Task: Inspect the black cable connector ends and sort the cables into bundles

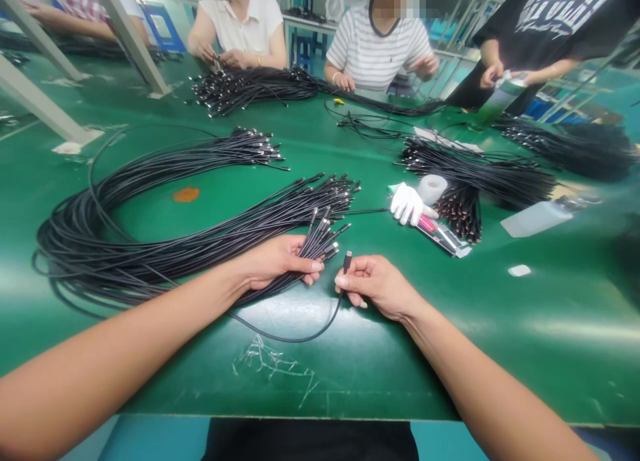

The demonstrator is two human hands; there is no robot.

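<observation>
My left hand point(280, 259) is closed around a bundle of black cables point(320, 237) near their plug ends, which fan out to the upper right. My right hand point(375, 285) pinches a single black cable point(300, 337) just below its plug point(347, 261), held upright. That cable loops down over the green table point(450, 354) and back toward the bundle. The large coil of black cables point(125, 247) spreads to the left of my hands.
More cable bundles point(250, 87) lie across the table. A white glove point(407, 204), a tape roll point(433, 187) and a pink tool point(440, 234) sit to the right. Three people sit or stand at the far side. Metal frame legs point(45, 107) stand at far left.
</observation>
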